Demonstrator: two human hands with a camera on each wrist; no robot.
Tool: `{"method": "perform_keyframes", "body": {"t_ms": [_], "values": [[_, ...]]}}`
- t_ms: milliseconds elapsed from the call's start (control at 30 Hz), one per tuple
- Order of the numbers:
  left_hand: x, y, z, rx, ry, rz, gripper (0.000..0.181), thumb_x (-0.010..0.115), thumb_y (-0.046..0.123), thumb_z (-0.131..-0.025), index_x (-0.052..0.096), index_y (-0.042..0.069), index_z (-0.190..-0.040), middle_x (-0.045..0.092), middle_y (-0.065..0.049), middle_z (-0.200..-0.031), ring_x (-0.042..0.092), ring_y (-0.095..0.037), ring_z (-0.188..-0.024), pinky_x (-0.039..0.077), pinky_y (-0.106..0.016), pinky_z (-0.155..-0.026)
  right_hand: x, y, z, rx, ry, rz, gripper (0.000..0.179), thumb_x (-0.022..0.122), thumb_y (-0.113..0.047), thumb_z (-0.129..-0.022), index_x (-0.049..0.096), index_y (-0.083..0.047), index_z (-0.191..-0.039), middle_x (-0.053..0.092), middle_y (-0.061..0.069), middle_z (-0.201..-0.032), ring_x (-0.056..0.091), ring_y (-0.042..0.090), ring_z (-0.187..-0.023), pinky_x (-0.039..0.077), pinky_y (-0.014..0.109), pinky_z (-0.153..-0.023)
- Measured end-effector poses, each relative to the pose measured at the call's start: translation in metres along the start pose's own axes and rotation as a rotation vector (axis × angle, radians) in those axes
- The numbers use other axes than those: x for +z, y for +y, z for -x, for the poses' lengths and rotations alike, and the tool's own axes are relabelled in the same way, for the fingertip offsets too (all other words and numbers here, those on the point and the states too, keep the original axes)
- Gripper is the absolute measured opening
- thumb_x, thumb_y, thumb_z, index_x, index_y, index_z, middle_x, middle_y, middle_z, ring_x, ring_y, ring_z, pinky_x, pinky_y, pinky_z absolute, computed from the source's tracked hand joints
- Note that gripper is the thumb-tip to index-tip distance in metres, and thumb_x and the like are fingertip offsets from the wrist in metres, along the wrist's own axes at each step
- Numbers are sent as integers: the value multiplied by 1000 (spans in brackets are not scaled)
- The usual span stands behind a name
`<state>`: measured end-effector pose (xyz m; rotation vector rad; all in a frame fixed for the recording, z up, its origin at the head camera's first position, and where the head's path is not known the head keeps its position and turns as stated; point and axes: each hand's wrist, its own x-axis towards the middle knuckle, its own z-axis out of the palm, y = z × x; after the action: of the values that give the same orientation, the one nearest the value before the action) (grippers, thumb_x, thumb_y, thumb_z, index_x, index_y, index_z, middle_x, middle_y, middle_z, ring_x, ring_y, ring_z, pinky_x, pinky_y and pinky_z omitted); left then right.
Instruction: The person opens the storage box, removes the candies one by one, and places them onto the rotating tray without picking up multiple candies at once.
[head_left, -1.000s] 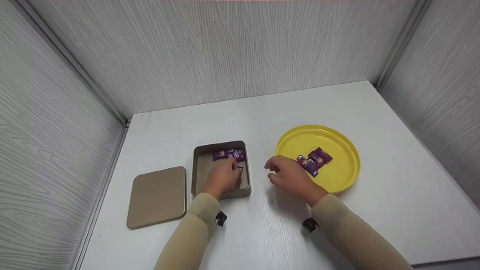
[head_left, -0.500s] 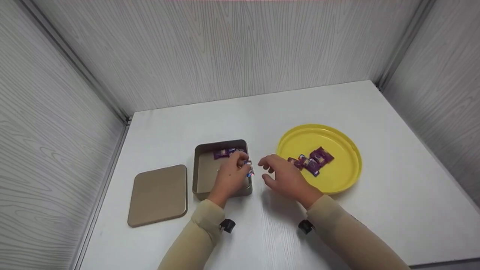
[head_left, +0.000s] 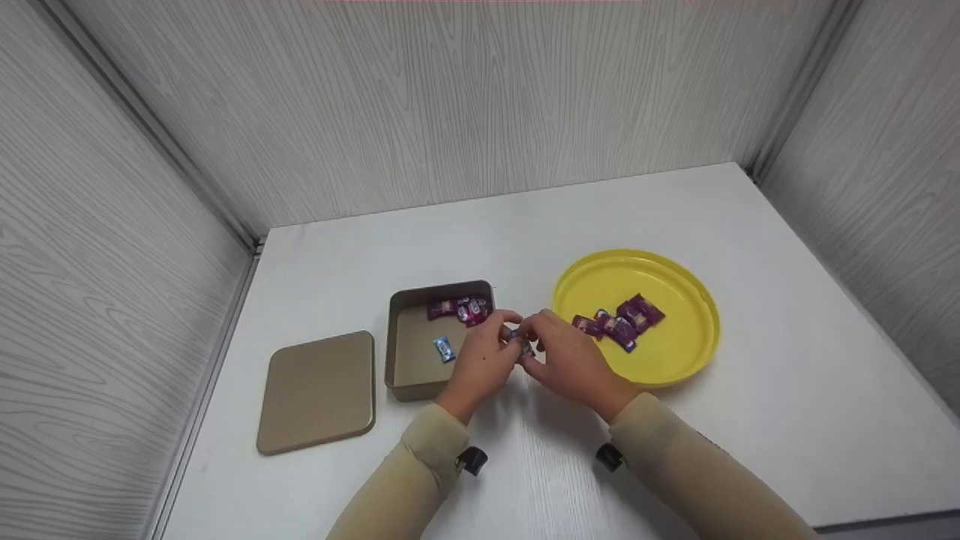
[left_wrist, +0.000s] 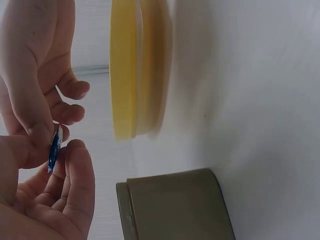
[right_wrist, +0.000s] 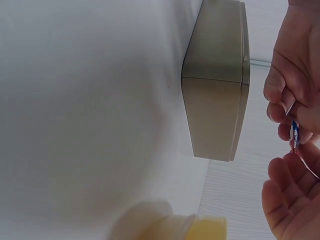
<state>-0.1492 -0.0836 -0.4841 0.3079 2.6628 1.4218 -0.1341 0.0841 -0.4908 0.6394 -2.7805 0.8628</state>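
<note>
Both hands meet above the table, between the tin and the yellow tray. My left hand [head_left: 484, 360] pinches a small blue wrapped candy [left_wrist: 55, 150] between thumb and fingers. From the other side, my right hand [head_left: 574, 360] pinches the opposite end of this candy, its thumb and forefinger right at the wrapper. Fingers cover much of the candy in the head view. Close by on the left is the open tin [head_left: 409, 391], holding several purple candies [head_left: 444, 308] near its back wall and one blue candy [head_left: 444, 349] on its floor.
A round yellow tray [head_left: 686, 337] stands to the right, with several purple candies [head_left: 637, 311] on it. The tin's flat square lid [head_left: 319, 394] lies left of the tin. Wood-grain panels [head_left: 450, 97] enclose the white table [head_left: 360, 255] at back and sides.
My left hand has lifted a blue candy out of the tin and moved right to my right hand, which has shifted slightly left and now grips it too. Another blue candy shows in the tin.
</note>
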Motion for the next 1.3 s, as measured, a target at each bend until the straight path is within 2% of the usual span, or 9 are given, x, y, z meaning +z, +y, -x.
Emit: {"method": "perform_keyframes", "body": {"t_ms": [133,400,567,700,867,967,1133,1300], "values": [[5,4,-1,-24,-19,-4,29,61,17,-97,61,16,-126,63,1,-92,60,-14,-78,50,-30,-66,-2,2,-1,24,-16,14,22,74,-19,-91,62,-17,-109,57,-2,-98,58,12,-86,51,27,-74],[12,9,-4,-15,-50,-32,28,60,22,-99,60,19,-126,65,4,-99,61,-12,-84,51,-31,-72,-7,8,-4,65,-21,48,19,71,-12,-90,61,-17,-105,56,-4,-94,55,12,-83,51,28,-75],[14,9,-5,4,-67,-64,31,61,27,-100,60,20,-130,67,5,-104,61,-13,-87,52,-32,-74,-12,20,-5,90,-18,48,19,69,-8,-87,61,-16,-102,56,-3,-90,54,15,-80,50,32,-73],[13,4,-4,4,-76,-80,33,58,26,-99,59,20,-132,67,7,-104,61,-12,-87,52,-33,-75,-18,35,-6,150,-37,32,15,68,-11,-89,61,-18,-101,57,-3,-91,54,17,-82,50,34,-76],[7,-2,-2,25,-44,-114,31,57,26,-100,60,19,-131,66,7,-104,60,-11,-89,51,-34,-81,-34,61,-7,247,-80,20,13,62,-13,-92,59,-17,-104,59,-1,-97,55,20,-89,49,39,-86],[3,-4,-1,36,-33,-127,31,57,25,-101,60,18,-131,66,7,-105,60,-10,-89,52,-34,-81,-44,81,-6,295,-112,44,17,60,-10,-90,60,-15,-106,61,1,-98,56,23,-91,47,42,-86],[-4,-7,-1,2,-33,-133,32,55,26,-101,60,19,-131,65,7,-106,59,-12,-89,51,-35,-81,-57,108,-3,381,-158,66,24,62,-9,-88,60,-10,-112,62,7,-100,56,27,-90,47,45,-82],[-14,-11,-2,-20,-11,-113,31,55,26,-100,61,17,-130,64,5,-106,59,-15,-93,51,-39,-86,-60,123,0,448,-198,83,29,62,-8,-88,60,-7,-117,62,9,-104,57,28,-94,49,46,-86]]}}
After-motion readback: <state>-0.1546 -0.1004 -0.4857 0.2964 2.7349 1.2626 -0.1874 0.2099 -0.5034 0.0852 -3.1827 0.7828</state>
